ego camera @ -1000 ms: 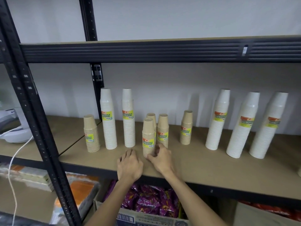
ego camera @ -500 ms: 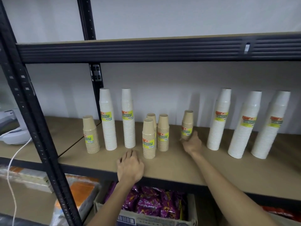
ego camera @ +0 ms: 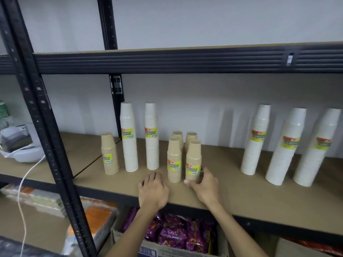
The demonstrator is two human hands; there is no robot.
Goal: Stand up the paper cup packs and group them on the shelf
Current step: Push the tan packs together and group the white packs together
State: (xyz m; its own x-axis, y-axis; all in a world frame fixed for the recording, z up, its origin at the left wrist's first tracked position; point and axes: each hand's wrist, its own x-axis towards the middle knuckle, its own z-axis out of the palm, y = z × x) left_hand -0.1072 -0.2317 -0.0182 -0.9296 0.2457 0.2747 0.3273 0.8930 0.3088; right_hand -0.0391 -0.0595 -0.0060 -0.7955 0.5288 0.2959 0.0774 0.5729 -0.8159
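My right hand [ego camera: 204, 184] has its grip clamped low on a brown cup pack [ego camera: 193, 162] — thumb at the front of the base, fingers curled round its right side. That pack stands upright on the shelf [ego camera: 241, 197], near the front edge, with its long axis vertical, narrow end up, wide end down, and the yellow label facing me.

Just left of the grip a second brown pack [ego camera: 174, 162] stands the same way; I cannot tell whether the two touch. Behind the grip the rear brown packs [ego camera: 191, 136], two of them, stand upright too, so the four form a tight block.

My left hand [ego camera: 153, 190] lies palm down on the shelf, left of the grip, fingers relaxed and spread, holding nothing.

Farther left stand two tall white packs [ego camera: 129, 140], then a lone brown pack [ego camera: 109, 154] — all vertical, narrow ends up. Well to the right of the grip, three larger white packs [ego camera: 286, 149] stand in a row.

Below the grip, under the shelf, sits a cardboard box [ego camera: 146, 251] of purple snack bags.
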